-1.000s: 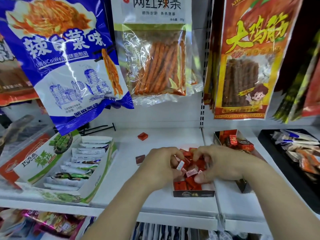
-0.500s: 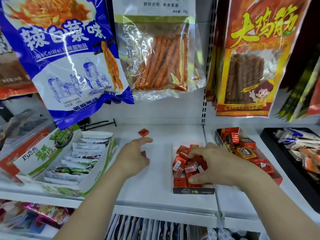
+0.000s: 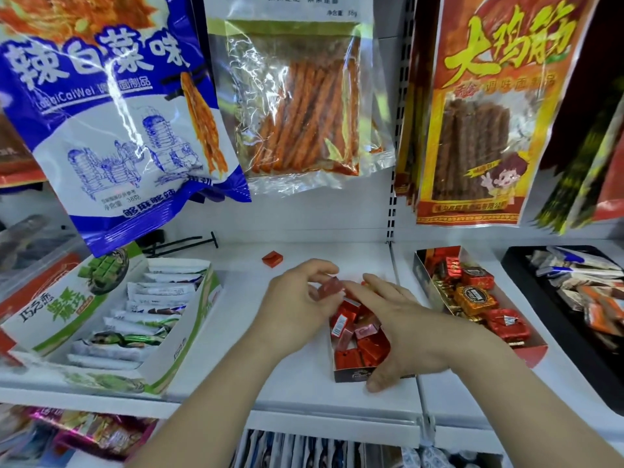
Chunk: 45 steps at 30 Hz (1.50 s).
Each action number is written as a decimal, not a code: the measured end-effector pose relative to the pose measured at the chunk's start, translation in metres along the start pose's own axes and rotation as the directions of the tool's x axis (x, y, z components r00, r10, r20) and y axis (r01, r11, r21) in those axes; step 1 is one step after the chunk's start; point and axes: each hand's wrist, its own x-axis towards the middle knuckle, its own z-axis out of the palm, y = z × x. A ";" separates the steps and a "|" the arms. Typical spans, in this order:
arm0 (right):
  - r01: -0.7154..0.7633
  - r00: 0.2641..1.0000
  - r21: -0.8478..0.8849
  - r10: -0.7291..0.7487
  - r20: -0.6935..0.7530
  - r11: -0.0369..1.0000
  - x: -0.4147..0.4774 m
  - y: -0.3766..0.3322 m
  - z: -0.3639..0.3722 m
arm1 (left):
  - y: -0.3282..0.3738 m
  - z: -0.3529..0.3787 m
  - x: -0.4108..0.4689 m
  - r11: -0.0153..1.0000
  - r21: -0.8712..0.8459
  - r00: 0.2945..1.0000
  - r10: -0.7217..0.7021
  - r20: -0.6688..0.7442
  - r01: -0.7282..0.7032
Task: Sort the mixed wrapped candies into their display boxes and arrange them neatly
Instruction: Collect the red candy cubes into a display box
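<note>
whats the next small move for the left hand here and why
Probably lower the dark red candy, pinched in the left hand, into the small box of red candies. It hangs just above the box's far end, and the right hand rests across the box, steadying it. A loose red candy lies on the shelf behind, for afterwards.

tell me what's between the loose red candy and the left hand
Only bare white shelf, in the head view. The loose red candy lies apart from the left hand, which pinches a dark red candy.
</note>
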 end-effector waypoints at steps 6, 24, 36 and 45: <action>0.039 0.986 0.232 0.001 -0.169 0.972 0.005 0.011 -0.004 | 0.003 0.006 0.007 0.986 -0.160 0.996 -0.026 0.082 0.039; 0.052 0.969 0.156 -0.012 -0.246 0.986 0.029 -0.009 0.018 | -0.077 0.003 0.084 0.793 0.532 0.954 -0.276 -0.119 0.296; -0.003 0.927 0.239 0.093 -0.364 0.971 0.009 0.009 -0.007 | -0.003 -0.020 0.036 0.993 0.024 0.992 -0.110 -0.066 0.112; 0.061 0.869 0.280 0.087 -0.487 0.958 0.015 0.005 0.002 | 0.029 0.008 -0.014 0.977 0.209 0.984 -0.005 0.181 -0.033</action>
